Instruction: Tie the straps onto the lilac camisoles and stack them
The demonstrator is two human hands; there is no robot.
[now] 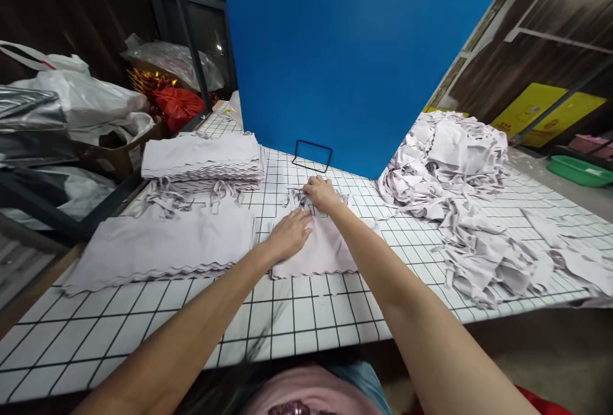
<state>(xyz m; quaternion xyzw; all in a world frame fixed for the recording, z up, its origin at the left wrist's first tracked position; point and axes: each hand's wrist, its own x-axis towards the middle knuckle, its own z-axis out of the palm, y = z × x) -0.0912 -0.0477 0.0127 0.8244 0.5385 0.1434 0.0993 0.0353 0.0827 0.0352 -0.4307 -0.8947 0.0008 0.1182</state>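
Note:
A pale lilac fabric piece [325, 249] lies flat on the white gridded table [297, 313] in front of me. My left hand [290, 233] rests flat on its left part, fingers stretched out. My right hand [322, 193] sits at the piece's far edge with fingers curled, pinching the fabric by its straps. To the left lie two neat stacks of the same pieces: a near stack [163, 246] and a far stack [204, 156].
A loose heap of unsorted lilac pieces [460, 185] covers the right side of the table. A black wire stand [312, 155] is by the blue wall. Plastic bags [81, 105] and a red bag [178, 105] sit on the left; a green tray [580, 171] at far right.

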